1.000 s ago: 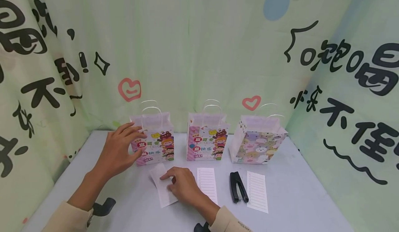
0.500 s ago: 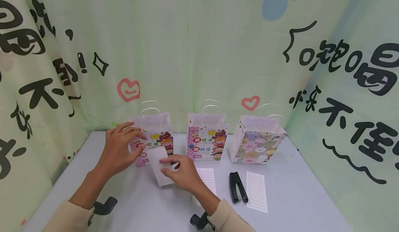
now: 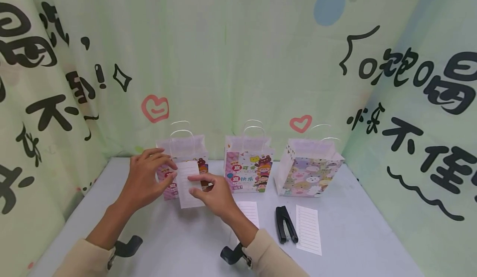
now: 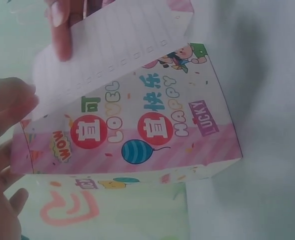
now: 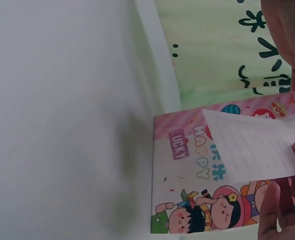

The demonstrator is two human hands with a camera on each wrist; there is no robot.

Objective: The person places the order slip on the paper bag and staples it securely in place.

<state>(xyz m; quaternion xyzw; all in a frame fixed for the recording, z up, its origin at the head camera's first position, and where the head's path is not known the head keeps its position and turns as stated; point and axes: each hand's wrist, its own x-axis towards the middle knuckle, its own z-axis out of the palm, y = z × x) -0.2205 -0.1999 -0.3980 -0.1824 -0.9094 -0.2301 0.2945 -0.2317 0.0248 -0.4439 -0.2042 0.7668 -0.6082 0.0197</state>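
Note:
A lined white paper slip stands upright in front of the left pink cartoon gift bag. My right hand pinches the slip by its right edge, between thumb and forefinger. In the right wrist view, the slip covers part of the bag's printed front. My left hand is at the bag's left side, fingers bent and spread, thumb and forefinger tips apart by the slip's left edge. In the left wrist view, fingertips of the left hand are at the slip's top corner; whether they touch it is unclear.
A second pink bag stands in the middle, and an animal-print bag at the right. In front lie a lined slip partly behind my right arm, a black stapler and another lined slip. Printed curtains enclose the table.
My right hand has lifted the slip off the table and moved it up and away from me, against the front of the left bag. My left hand has stayed almost still.

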